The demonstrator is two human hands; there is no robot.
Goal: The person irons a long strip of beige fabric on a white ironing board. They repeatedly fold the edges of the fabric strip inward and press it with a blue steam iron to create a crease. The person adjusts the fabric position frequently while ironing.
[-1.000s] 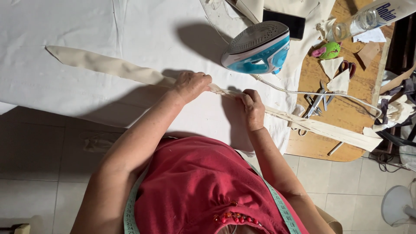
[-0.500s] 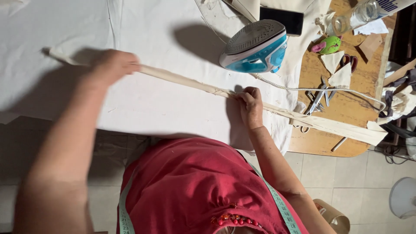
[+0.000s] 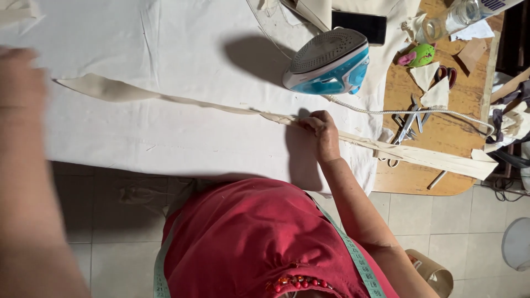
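Right hand (image 3: 323, 129) pinches cream fabric strip (image 3: 182, 101); left hand (image 3: 19, 83) raised, blurred.

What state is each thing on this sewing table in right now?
Fabric strip: stretched flat across the white cloth, folded narrow along the middle.
Right hand: pinching the strip.
Left hand: blurred, off the strip, holding nothing visible.
Iron: lying tilted, soleplate showing, cord attached.
Scissors: lying on the wooden table.
Phone: screen dark.
Measuring tape: draped around the neck.

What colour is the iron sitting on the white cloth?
The iron is blue and white with a grey soleplate, seen best in the head view.
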